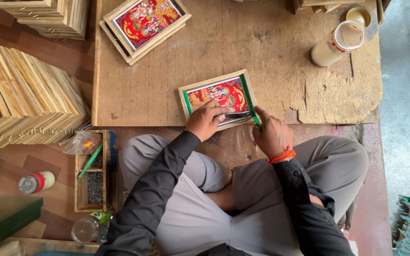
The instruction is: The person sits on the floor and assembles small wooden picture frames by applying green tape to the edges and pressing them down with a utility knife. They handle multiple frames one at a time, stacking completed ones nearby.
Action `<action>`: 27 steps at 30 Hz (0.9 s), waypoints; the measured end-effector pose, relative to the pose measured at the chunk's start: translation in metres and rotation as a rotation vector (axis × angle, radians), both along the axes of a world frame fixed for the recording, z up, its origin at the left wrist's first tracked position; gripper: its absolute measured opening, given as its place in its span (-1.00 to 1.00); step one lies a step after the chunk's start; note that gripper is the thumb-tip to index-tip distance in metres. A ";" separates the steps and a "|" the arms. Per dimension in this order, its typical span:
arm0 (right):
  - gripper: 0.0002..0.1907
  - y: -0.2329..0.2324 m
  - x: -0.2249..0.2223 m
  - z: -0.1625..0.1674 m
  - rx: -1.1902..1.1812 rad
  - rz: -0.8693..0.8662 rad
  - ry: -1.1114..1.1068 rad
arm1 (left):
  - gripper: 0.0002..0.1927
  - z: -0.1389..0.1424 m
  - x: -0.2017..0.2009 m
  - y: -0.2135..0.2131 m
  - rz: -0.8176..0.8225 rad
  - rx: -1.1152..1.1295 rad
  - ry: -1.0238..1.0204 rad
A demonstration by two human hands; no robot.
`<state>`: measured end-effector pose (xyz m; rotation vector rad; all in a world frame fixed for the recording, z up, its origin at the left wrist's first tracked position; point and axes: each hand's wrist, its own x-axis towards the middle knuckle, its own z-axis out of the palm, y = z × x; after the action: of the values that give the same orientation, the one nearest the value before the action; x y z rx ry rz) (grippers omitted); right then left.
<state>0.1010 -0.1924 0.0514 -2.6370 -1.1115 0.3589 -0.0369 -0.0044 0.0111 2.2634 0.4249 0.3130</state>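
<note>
A small wooden picture frame (pixel 193 88) with a red printed picture and green inner strips lies on the wooden work board (pixel 167 71). My left hand (pixel 206 119) presses down on the frame's lower part, fingers over the picture. My right hand (pixel 272 135) pinches a narrow green strip (pixel 257 122) at the frame's lower right corner. An orange thread band circles my right wrist. I sit cross-legged in grey trousers and black sleeves.
A stack of finished framed pictures (pixel 143 26) lies at the board's top left. A glue jar (pixel 334 43) and its lid (pixel 358 15) stand top right. Stacked bare frames (pixel 22 95) sit left. A small wooden tray (pixel 91 170) of nails, a little bottle (pixel 36 182) and a clear jar (pixel 87 228) rest on the floor.
</note>
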 end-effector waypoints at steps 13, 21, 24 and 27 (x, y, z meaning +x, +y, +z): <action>-0.37 0.002 -0.001 0.004 -0.049 0.042 -0.016 | -0.78 -0.012 0.006 0.020 -0.063 -0.050 0.051; -0.19 -0.003 0.000 0.010 -0.155 0.033 0.055 | -0.83 -0.023 -0.058 0.112 0.549 0.042 -0.177; -0.22 -0.003 0.002 0.009 -0.074 0.032 0.088 | -0.82 -0.012 -0.079 0.119 0.642 0.324 -0.021; -0.28 -0.004 0.006 0.008 -0.046 0.003 0.133 | -0.71 0.001 -0.078 0.086 0.519 0.718 -0.125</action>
<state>0.1069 -0.1960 0.0596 -2.6077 -1.0767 0.5588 -0.1146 0.0811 0.0119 2.7616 0.9533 0.9984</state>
